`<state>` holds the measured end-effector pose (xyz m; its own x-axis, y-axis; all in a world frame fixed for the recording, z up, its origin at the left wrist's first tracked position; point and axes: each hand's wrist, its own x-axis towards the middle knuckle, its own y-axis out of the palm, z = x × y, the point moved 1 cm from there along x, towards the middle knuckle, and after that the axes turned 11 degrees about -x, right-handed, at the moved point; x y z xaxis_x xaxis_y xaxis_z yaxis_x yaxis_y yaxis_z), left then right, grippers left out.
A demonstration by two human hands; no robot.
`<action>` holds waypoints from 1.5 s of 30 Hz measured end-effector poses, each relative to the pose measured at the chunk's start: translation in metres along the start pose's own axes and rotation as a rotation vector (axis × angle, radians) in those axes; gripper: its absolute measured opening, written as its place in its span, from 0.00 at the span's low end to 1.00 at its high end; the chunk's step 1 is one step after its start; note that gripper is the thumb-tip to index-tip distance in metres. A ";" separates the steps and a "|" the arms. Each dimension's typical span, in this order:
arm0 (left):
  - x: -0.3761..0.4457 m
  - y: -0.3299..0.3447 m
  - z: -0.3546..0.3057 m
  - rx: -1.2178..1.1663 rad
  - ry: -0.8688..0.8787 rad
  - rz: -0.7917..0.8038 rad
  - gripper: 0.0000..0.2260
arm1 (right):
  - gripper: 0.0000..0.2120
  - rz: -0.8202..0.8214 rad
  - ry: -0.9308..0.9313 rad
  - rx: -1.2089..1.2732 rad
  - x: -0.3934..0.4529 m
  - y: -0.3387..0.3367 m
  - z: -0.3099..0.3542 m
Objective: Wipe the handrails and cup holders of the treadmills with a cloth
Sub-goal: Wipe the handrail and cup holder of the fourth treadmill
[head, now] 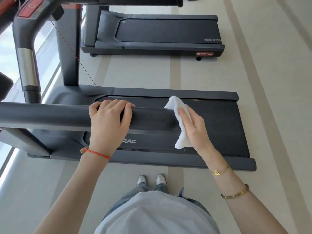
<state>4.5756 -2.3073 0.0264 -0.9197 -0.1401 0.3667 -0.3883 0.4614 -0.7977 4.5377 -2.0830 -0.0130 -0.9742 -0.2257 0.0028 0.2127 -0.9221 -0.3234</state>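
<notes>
At the free end of the near handrail (64,115), the right hand (194,130) presses a white cloth (179,122) against the rail tip; thumb pinches the cloth from the near side, fingers behind it are hidden. Cloth is draped over the rail end, lower corner hanging loose below. Left hand (109,122) rests on top of the same rail, fingers curled over the far edge, gripping it w/ no cloth, approx. mid-rail, apart from the right hand.

Progress, judged from layout: wipe is at the end cap of this rail, so this rail is prob. near done; no visible wet/dry boundary to confirm. Remaining: opposite rail (27,65) w/ metal sensor section, the console area (32,9) at top left (cup holders not identifiable), plus the second treadmill (152,36) beyond. Est. early stage overall.
</notes>
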 end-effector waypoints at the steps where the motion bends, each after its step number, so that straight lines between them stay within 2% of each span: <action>1: 0.000 0.000 0.000 0.006 -0.003 -0.001 0.15 | 0.07 -0.032 -0.043 -0.018 -0.007 0.002 0.000; 3: 0.001 0.000 -0.001 0.014 -0.011 -0.003 0.15 | 0.09 -0.082 -0.133 -0.100 -0.017 0.008 0.003; 6: 0.001 0.000 -0.001 0.022 -0.013 -0.006 0.15 | 0.15 -0.110 -0.330 -0.430 -0.011 0.020 0.024; 9: 0.000 -0.001 -0.002 0.019 -0.017 0.003 0.16 | 0.12 -0.021 -0.280 -0.585 0.011 0.021 0.042; 11: 0.000 -0.001 -0.002 0.024 -0.022 0.011 0.16 | 0.11 0.018 -0.199 -0.471 0.016 0.014 0.039; 13: 0.000 -0.002 -0.003 0.016 -0.022 0.014 0.16 | 0.10 -0.072 -0.180 -0.326 0.004 0.010 0.028; 15: 0.000 -0.002 -0.003 0.008 -0.021 0.015 0.15 | 0.12 -0.159 -0.198 -0.250 -0.015 0.012 0.017; 18: 0.000 -0.002 -0.002 0.004 -0.020 0.009 0.14 | 0.19 -0.203 -0.269 -0.330 -0.030 0.019 0.009; 20: 0.000 -0.002 -0.002 0.003 -0.023 0.010 0.15 | 0.17 -0.200 -0.302 -0.419 -0.026 0.020 0.017; 22: 0.000 -0.002 -0.002 0.010 -0.023 0.012 0.15 | 0.12 -0.148 -0.228 -0.496 -0.009 0.018 0.031; 23: 0.000 -0.002 -0.002 0.013 -0.019 0.014 0.15 | 0.12 -0.073 -0.155 -0.502 0.002 0.015 0.036; 25: 0.000 -0.002 -0.002 0.009 -0.015 0.015 0.15 | 0.15 0.138 0.009 -0.387 0.024 0.007 0.041; 27: 0.000 -0.002 -0.002 0.005 -0.016 0.009 0.16 | 0.15 0.230 0.119 -0.232 0.032 -0.002 0.038; 29: 0.000 -0.002 -0.002 0.005 -0.016 0.002 0.15 | 0.12 0.170 0.151 -0.134 0.023 -0.005 0.027; 32: 0.001 -0.001 -0.002 0.009 -0.016 0.004 0.15 | 0.08 -0.009 0.029 -0.125 -0.003 0.002 0.019; 34: 0.001 -0.001 -0.001 0.006 -0.015 0.007 0.16 | 0.09 -0.050 -0.075 -0.239 -0.012 0.007 0.021; 36: 0.001 -0.002 0.000 0.002 -0.014 0.019 0.16 | 0.14 -0.052 -0.189 -0.462 -0.013 0.009 0.028; 41: 0.000 -0.006 0.005 -0.069 0.006 0.016 0.11 | 0.22 0.064 -0.438 -0.918 0.007 0.022 0.053; 45: -0.003 -0.018 0.020 -0.037 -0.005 -0.030 0.10 | 0.27 0.157 -0.506 -1.115 0.023 0.042 0.071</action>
<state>4.5845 -2.3325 0.0304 -0.9081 -0.1584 0.3875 -0.4131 0.4889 -0.7683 4.5296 -2.1494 0.0409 -0.7520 -0.6351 0.1766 -0.0976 -0.1576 -0.9827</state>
